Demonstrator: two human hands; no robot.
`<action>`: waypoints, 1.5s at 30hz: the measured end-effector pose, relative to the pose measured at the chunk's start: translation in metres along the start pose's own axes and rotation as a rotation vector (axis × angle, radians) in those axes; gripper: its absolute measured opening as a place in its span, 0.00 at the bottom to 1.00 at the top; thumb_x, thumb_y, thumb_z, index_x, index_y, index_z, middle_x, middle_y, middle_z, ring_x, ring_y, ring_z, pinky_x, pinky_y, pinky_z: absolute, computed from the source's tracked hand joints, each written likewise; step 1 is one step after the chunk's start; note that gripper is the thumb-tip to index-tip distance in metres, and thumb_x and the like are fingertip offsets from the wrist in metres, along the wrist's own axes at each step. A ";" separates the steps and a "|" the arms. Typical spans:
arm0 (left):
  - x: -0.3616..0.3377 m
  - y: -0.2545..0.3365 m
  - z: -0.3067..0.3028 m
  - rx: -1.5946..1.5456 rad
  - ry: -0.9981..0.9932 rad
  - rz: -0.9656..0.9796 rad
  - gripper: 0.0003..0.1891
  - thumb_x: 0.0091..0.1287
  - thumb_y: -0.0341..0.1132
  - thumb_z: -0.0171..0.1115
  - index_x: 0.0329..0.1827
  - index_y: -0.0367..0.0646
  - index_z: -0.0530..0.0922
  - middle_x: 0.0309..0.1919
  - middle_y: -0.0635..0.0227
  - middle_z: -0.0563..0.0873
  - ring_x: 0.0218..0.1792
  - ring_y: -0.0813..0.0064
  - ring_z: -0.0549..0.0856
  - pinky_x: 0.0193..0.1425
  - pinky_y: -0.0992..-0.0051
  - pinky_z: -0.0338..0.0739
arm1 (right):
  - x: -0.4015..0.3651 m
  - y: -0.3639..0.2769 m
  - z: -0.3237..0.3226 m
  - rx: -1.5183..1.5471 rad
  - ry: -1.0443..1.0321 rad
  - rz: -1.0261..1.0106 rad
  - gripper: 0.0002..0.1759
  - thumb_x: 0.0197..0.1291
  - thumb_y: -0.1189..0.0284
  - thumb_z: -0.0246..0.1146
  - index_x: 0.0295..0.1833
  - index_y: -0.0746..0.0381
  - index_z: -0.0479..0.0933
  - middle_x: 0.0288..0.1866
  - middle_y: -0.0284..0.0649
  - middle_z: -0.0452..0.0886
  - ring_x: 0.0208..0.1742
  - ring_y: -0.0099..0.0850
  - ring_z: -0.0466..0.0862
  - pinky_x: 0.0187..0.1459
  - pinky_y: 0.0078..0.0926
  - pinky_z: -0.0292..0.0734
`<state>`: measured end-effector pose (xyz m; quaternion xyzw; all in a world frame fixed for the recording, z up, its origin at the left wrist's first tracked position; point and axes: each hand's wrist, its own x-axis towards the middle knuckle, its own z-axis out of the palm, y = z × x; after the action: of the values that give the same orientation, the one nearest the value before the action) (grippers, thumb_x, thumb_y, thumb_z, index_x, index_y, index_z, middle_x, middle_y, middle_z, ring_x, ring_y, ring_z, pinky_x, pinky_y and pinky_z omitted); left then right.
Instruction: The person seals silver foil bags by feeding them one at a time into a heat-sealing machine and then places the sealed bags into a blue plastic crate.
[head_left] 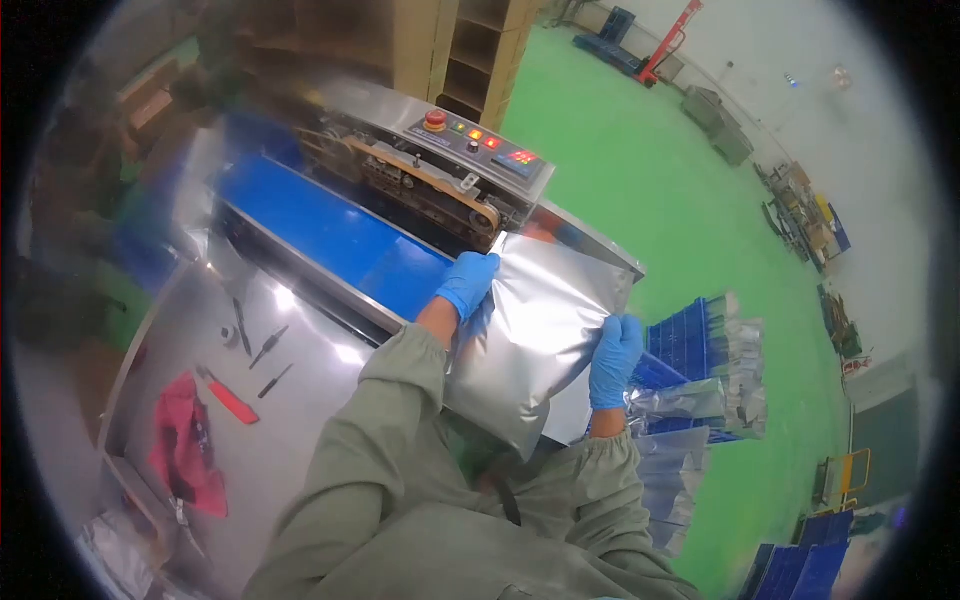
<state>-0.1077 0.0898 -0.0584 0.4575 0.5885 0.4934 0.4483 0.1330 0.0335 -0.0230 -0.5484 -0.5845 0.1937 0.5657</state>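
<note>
Together, before us, a worker's blue-gloved left hand (468, 284) and right hand (614, 362) grasp a silver bag (540, 325) at opposite edges, just in front of the machine (480, 148). Along the machine runs a blue belt (335, 232); on the machine's near side, a table (270, 450) bears a red cloth (182, 445). Blue crates (677, 340) stand right of the machine.

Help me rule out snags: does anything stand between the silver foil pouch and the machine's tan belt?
Nothing visible does. The silver foil pouch, in the blue-gloved left hand and right hand, has one corner beside the end of the narrow tan belt; contact is unclear.
</note>
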 end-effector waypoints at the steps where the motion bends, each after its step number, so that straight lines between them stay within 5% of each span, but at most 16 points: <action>1: 0.005 -0.002 -0.001 -0.012 -0.004 -0.055 0.21 0.61 0.43 0.53 0.36 0.27 0.79 0.29 0.49 0.83 0.31 0.63 0.81 0.39 0.65 0.74 | 0.001 0.000 0.002 -0.043 -0.026 -0.004 0.10 0.63 0.75 0.52 0.30 0.67 0.67 0.27 0.37 0.68 0.30 0.25 0.67 0.34 0.27 0.67; 9: 0.052 -0.029 -0.019 0.010 -0.006 -0.069 0.22 0.60 0.44 0.53 0.40 0.27 0.79 0.31 0.46 0.83 0.32 0.58 0.82 0.39 0.63 0.75 | 0.010 -0.006 0.038 -0.008 -0.038 -0.003 0.12 0.62 0.73 0.54 0.26 0.64 0.65 0.23 0.30 0.62 0.27 0.20 0.61 0.30 0.24 0.61; 12: 0.077 -0.047 -0.037 0.217 0.000 0.053 0.22 0.60 0.44 0.53 0.40 0.28 0.80 0.31 0.45 0.83 0.33 0.58 0.83 0.39 0.63 0.75 | 0.013 -0.006 0.052 -0.014 -0.103 0.068 0.12 0.64 0.73 0.52 0.28 0.67 0.67 0.25 0.36 0.66 0.29 0.24 0.66 0.33 0.27 0.66; 13: 0.060 -0.021 -0.044 0.016 0.040 -0.168 0.22 0.61 0.43 0.53 0.40 0.28 0.80 0.31 0.46 0.83 0.34 0.58 0.84 0.39 0.63 0.76 | 0.015 -0.002 0.057 0.016 -0.146 0.115 0.12 0.64 0.72 0.52 0.28 0.66 0.68 0.24 0.36 0.66 0.29 0.24 0.66 0.33 0.27 0.66; 19: 0.068 -0.017 -0.094 0.177 0.051 -0.075 0.23 0.63 0.46 0.52 0.40 0.28 0.80 0.28 0.47 0.83 0.32 0.57 0.84 0.38 0.63 0.76 | 0.011 0.019 0.062 0.041 -0.269 0.122 0.14 0.61 0.71 0.50 0.29 0.65 0.78 0.26 0.37 0.79 0.29 0.24 0.76 0.33 0.21 0.69; 22: 0.068 -0.018 -0.118 0.292 0.100 -0.020 0.24 0.63 0.48 0.51 0.40 0.30 0.80 0.31 0.45 0.84 0.36 0.53 0.84 0.42 0.62 0.75 | 0.005 0.044 0.019 -0.015 -0.215 0.063 0.14 0.61 0.70 0.51 0.29 0.65 0.78 0.28 0.35 0.79 0.30 0.23 0.76 0.33 0.21 0.69; 26: 0.045 -0.008 -0.145 0.594 0.132 0.024 0.27 0.62 0.51 0.53 0.49 0.32 0.78 0.44 0.45 0.82 0.45 0.52 0.82 0.50 0.63 0.73 | -0.004 0.113 -0.089 0.046 0.030 0.398 0.13 0.62 0.70 0.53 0.28 0.62 0.77 0.26 0.33 0.74 0.29 0.22 0.71 0.33 0.22 0.66; 27: 0.045 -0.029 -0.154 0.528 0.208 0.130 0.28 0.62 0.51 0.54 0.53 0.33 0.75 0.47 0.45 0.81 0.47 0.52 0.81 0.51 0.63 0.72 | -0.006 0.147 -0.129 -0.136 0.001 0.268 0.12 0.61 0.71 0.54 0.28 0.63 0.76 0.26 0.33 0.72 0.29 0.22 0.69 0.33 0.23 0.66; 28: 0.041 -0.041 -0.157 0.461 0.283 0.237 0.29 0.62 0.51 0.55 0.57 0.33 0.72 0.50 0.46 0.80 0.48 0.53 0.81 0.53 0.63 0.72 | -0.008 0.166 -0.171 -0.241 -0.040 0.343 0.10 0.61 0.72 0.54 0.30 0.65 0.76 0.28 0.35 0.74 0.31 0.25 0.71 0.35 0.27 0.68; 29: 0.023 -0.023 -0.157 0.477 0.290 0.235 0.29 0.62 0.51 0.55 0.57 0.33 0.72 0.50 0.46 0.80 0.48 0.53 0.81 0.53 0.63 0.72 | -0.015 0.204 -0.218 -0.530 -0.085 0.121 0.10 0.61 0.72 0.53 0.38 0.67 0.77 0.35 0.42 0.79 0.37 0.30 0.76 0.41 0.31 0.72; 31: -0.027 0.030 -0.152 0.742 0.175 0.165 0.29 0.64 0.48 0.55 0.63 0.36 0.68 0.55 0.47 0.77 0.54 0.52 0.78 0.59 0.63 0.70 | -0.017 0.224 -0.278 -0.519 0.081 0.250 0.14 0.61 0.69 0.54 0.44 0.68 0.77 0.43 0.51 0.80 0.44 0.40 0.79 0.49 0.35 0.73; 33: -0.040 0.008 -0.156 0.806 0.273 0.286 0.29 0.65 0.47 0.55 0.64 0.35 0.67 0.57 0.47 0.75 0.57 0.52 0.76 0.62 0.63 0.68 | -0.016 0.261 -0.341 -0.979 0.130 0.482 0.30 0.59 0.60 0.60 0.61 0.69 0.70 0.59 0.57 0.74 0.60 0.46 0.74 0.61 0.37 0.67; 36: -0.066 0.005 -0.158 0.965 0.402 0.412 0.30 0.66 0.45 0.55 0.66 0.33 0.64 0.61 0.46 0.71 0.62 0.50 0.71 0.66 0.62 0.65 | -0.022 0.289 -0.378 -1.466 0.070 0.504 0.40 0.58 0.52 0.60 0.68 0.68 0.63 0.68 0.58 0.65 0.68 0.51 0.66 0.66 0.41 0.63; 40: -0.096 0.018 -0.149 1.082 0.442 0.364 0.33 0.66 0.45 0.55 0.67 0.29 0.60 0.66 0.43 0.65 0.67 0.47 0.65 0.69 0.62 0.61 | -0.028 0.328 -0.392 -1.275 -0.260 0.596 0.44 0.56 0.52 0.59 0.71 0.68 0.57 0.69 0.58 0.62 0.67 0.52 0.67 0.65 0.41 0.63; 43: -0.114 0.004 -0.154 1.206 0.420 0.280 0.34 0.66 0.45 0.55 0.68 0.30 0.58 0.67 0.42 0.63 0.69 0.47 0.62 0.71 0.63 0.58 | -0.034 0.362 -0.400 -1.387 -0.235 0.573 0.45 0.55 0.48 0.59 0.72 0.64 0.56 0.70 0.57 0.62 0.67 0.51 0.67 0.65 0.43 0.63; 45: -0.127 0.005 -0.159 1.193 0.402 0.223 0.35 0.66 0.46 0.56 0.69 0.31 0.57 0.68 0.41 0.62 0.70 0.48 0.61 0.71 0.64 0.58 | -0.041 0.375 -0.410 -1.531 0.145 0.376 0.41 0.54 0.46 0.61 0.67 0.60 0.66 0.62 0.58 0.71 0.59 0.52 0.75 0.58 0.48 0.70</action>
<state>-0.2405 -0.0617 -0.0260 0.5856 0.7832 0.2010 -0.0566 0.6391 -0.0423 -0.2423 -0.8861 -0.4142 -0.2063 0.0254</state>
